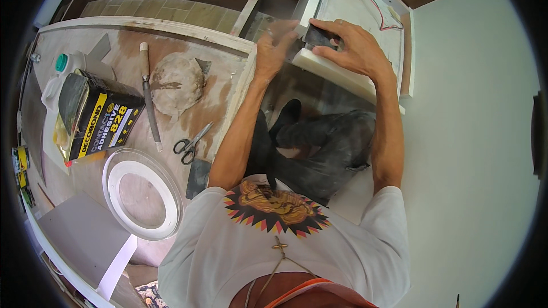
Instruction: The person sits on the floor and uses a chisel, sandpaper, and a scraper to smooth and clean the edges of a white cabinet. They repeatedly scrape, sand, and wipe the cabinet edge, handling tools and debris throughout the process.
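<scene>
My right hand [361, 50] grips a dark grey flat piece [317, 36], which looks like sandpaper, between thumb and fingers. The piece lies at the corner of a white-edged cabinet frame [337, 69]. Just left of that corner is my left hand [275, 50], its fingers smeared by motion. Whether it holds anything cannot be made out. Part of the frame's corner is hidden behind my right hand and the dark piece.
On the wooden board at left lie scissors [193, 144], a long file [148, 94], a dusty round bundle [178, 84], a black adhesive tin [103, 117], a white jug [85, 68], a clear-rimmed ring [118, 201] and a dark grey rectangle [198, 178]. A red wire [377, 8] runs inside the cabinet.
</scene>
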Motion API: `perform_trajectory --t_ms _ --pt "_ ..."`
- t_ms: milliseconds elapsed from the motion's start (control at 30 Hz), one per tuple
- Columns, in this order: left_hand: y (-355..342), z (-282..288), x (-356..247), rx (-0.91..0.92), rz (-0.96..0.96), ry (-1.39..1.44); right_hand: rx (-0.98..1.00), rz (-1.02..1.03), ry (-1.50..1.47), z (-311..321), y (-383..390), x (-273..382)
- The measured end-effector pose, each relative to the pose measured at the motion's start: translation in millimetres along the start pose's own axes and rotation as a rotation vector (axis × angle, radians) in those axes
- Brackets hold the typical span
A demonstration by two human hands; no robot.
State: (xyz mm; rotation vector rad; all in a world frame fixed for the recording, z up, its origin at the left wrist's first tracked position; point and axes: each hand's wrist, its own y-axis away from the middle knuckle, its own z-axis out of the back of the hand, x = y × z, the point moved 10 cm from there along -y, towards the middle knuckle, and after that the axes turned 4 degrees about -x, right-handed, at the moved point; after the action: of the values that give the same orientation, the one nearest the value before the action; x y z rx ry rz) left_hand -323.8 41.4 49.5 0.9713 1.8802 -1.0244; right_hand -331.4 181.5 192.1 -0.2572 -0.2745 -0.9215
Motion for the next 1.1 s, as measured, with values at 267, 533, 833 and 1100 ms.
perform_trajectory --t_ms 267,533,833,1100 --pt "-1.6 2.7 -3.8 -0.001 -0.047 -0.09 0.054 0.011 0.085 2.2 -3.3 3.6" --pt "-0.1 4.3 -0.9 -0.014 -0.091 -0.084 0.076 0.058 0.1 4.8 -8.7 5.2" --pt "1.8 8.8 2.1 -0.073 -0.071 -0.052 0.089 0.076 0.142 4.0 -10.6 7.4" --pt "2.7 9.9 5.3 -0.083 -0.043 0.003 0.074 0.054 0.17 4.9 -11.3 9.4"
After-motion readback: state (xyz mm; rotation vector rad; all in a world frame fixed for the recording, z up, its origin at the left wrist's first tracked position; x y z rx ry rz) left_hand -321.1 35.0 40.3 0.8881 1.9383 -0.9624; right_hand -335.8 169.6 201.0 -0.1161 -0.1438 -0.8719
